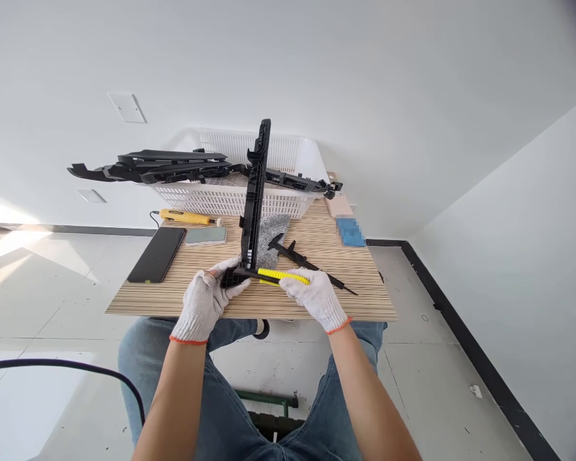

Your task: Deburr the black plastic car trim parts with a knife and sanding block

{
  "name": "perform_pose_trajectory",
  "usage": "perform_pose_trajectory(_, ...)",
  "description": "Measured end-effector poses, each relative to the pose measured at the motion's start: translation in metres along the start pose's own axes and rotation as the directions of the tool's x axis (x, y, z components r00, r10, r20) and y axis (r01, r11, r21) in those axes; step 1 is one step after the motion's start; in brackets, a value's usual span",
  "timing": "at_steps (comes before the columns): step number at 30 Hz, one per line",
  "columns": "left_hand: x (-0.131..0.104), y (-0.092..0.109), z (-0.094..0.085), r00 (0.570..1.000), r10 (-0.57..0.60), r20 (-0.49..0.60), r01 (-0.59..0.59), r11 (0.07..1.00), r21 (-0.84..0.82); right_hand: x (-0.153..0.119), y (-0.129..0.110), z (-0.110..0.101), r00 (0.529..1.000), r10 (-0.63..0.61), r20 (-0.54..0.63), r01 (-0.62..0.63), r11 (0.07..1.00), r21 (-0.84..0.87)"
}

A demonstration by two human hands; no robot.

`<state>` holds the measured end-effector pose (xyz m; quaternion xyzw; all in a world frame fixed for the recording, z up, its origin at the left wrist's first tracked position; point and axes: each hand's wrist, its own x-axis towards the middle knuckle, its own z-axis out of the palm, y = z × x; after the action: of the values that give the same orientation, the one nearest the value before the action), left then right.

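My left hand (pixel 205 299), in a white knit glove with an orange cuff, is closed around the lower end of a long black plastic trim piece (pixel 254 198). The piece slants up and away over the table. My right hand (pixel 314 296), gloved alike, grips a hand tool with a yellow ribbed handle (pixel 283 276) and a black front end. That black end lies across the lower part of the trim piece, near my left fingers; its exact tip is hard to make out. A black caliper (pixel 300 258) rests on the table just beyond my right hand.
Behind stands a white plastic basket (pixel 192 194) with several black trim pieces (pixel 173 165) across it. The wood-grain table (pixel 148 301) also holds a black phone (pixel 157 255), a grey-green block (pixel 206 235), a yellow corded tool (pixel 187 218), a speckled grey sheet (pixel 271 240) and a blurred blue item (pixel 350 232).
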<state>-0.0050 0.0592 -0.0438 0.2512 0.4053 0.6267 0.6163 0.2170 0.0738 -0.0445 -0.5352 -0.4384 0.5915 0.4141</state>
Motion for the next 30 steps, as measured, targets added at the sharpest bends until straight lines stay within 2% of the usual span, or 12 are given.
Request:
perform_pose_trajectory(2, -0.0002, 0.0000, -0.0003, 1.000, -0.008, -0.003, 0.008, 1.000, 0.009, -0.0003, 0.0012, -0.0011, 0.996, -0.034, -0.081, 0.038, 0.998, 0.058)
perform_pose_trajectory(3, -0.0003, -0.0001, -0.0004, 1.000, -0.008, -0.008, 0.008, 1.000, 0.016, -0.0001, 0.0016, -0.0019, 0.997, -0.024, -0.079, 0.030, 0.997, 0.073)
perform_pose_trajectory(6, 0.0001, -0.0008, -0.0007, 1.000, -0.007, -0.020, 0.008, 1.000, 0.024, 0.0011, 0.0022, -0.0047, 0.999, 0.037, 0.034, -0.038, 0.999, 0.030)
perform_pose_trajectory(10, 0.0013, -0.0014, -0.0015, 1.000, -0.023, -0.010, 0.023, 0.999, 0.030, 0.0000, 0.0007, -0.0068, 0.999, 0.006, -0.049, -0.001, 0.996, 0.090)
perform_pose_trajectory(13, 0.0017, -0.0011, -0.0020, 0.999, -0.024, -0.022, 0.025, 0.999, 0.029, -0.0028, -0.0004, -0.0075, 1.000, 0.019, 0.001, -0.019, 0.999, 0.048)
perform_pose_trajectory(16, 0.0023, -0.0009, -0.0023, 1.000, -0.023, -0.017, 0.024, 0.999, 0.034, -0.0042, 0.0002, -0.0082, 0.997, -0.016, -0.076, 0.022, 0.996, 0.081)
perform_pose_trajectory(19, 0.0033, -0.0007, -0.0019, 0.999, -0.029, -0.029, 0.030, 0.999, 0.038, -0.0041, 0.0018, -0.0088, 1.000, 0.017, -0.006, -0.017, 1.000, 0.015)
perform_pose_trajectory(23, 0.0029, 0.0004, 0.0006, 0.998, -0.055, -0.029, 0.056, 0.998, 0.029, -0.0043, 0.0038, -0.0077, 0.998, -0.029, -0.053, 0.030, 0.999, 0.013)
perform_pose_trajectory(26, 0.0014, 0.0018, 0.0029, 0.998, -0.049, -0.050, 0.050, 0.999, 0.018, -0.0055, 0.0041, -0.0061, 1.000, -0.001, 0.018, 0.001, 1.000, -0.012)
perform_pose_trajectory(30, 0.0002, 0.0027, 0.0042, 0.995, -0.071, -0.069, 0.074, 0.997, 0.036, -0.0067, 0.0028, -0.0065, 0.999, -0.018, -0.042, 0.018, 1.000, -0.001)
